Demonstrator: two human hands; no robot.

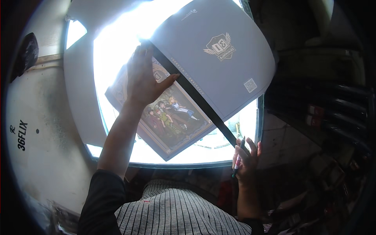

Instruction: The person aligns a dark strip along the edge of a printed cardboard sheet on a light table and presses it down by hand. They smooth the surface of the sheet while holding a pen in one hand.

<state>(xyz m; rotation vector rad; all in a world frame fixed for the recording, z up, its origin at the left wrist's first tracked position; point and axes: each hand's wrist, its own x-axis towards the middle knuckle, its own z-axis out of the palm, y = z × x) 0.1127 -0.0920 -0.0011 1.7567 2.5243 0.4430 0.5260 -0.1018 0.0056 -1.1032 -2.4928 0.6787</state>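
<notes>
A large book with a pale grey back cover, a dark spine and an illustrated front cover is held open and upside down against a very bright window. The left hand is laid flat on the illustrated cover, its fingers extended and close together and the thumb spread out to the spine; part of the illustration is hidden beneath the palm. The upper left corner of the cover is washed out by glare just beyond the fingertips, so its edge cannot be made out there.

The right hand is raised below the lower end of the spine. A pen with a pink band is pinched between its thumb and curled fingers, the dark tip pointing up toward the spine's end; whether the tip touches the book cannot be told.

Outside the window, between the two hands, only bleached shapes are visible. A white wall panel is seen to the left of the left forearm, with a dark object at its upper edge, too shadowed to identify. To the right of the pen-holding fingers, a stack of dark shelving is lost in shadow and its contents are hard to make out. A striped garment and black sleeves are cut off by the lower edge.
</notes>
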